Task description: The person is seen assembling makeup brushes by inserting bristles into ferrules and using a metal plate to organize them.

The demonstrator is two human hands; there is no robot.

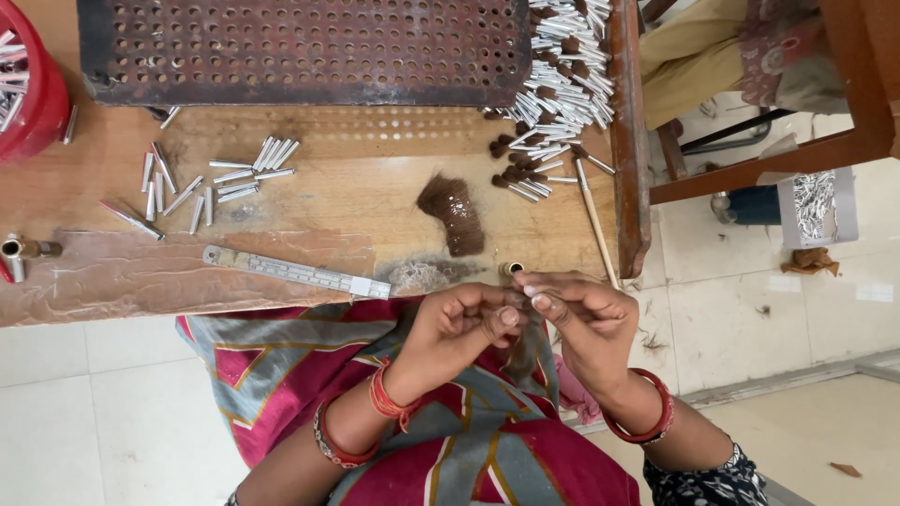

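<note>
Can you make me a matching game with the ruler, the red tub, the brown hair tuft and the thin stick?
Things:
1. ruler
2. red tub
3. hair tuft
4. stick

Places:
A. at the table's far left, holding metal tubes
B. lying flat near the table's front edge, left of the hands
C. by the table's right rail, slanting toward the right hand
D. mid-table, beyond the left hand

Pairs: 1-B, 2-A, 3-D, 4-C
</note>
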